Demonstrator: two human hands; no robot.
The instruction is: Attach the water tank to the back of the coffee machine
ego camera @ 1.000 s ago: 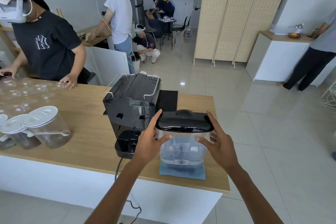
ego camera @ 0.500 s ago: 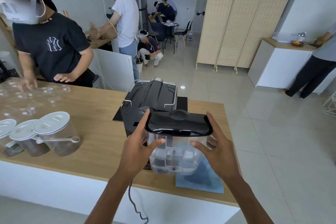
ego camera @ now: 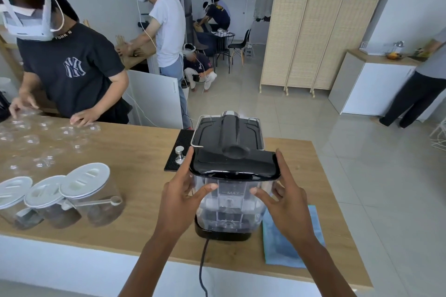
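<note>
both hands, left hand (ego camera: 179,196) and right hand (ego camera: 286,196), clasp the clear water tank (ego camera: 230,196) against the coffee machine (ego camera: 229,137) at the counter's (ego camera: 135,152) near edge. lidded jars (ego camera: 89,198) stand left, blue cloth (ego camera: 288,241) right, tamper (ego camera: 179,152) behind.

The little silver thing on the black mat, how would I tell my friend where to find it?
Start at the long wooden counter and find the black coffee machine near its middle. Just left of the machine lies a black ribbed mat, and the tamper stands upright on it. It is the only small shiny metal piece there, knob-shaped, unlike the clear jars with white lids further left.
</note>
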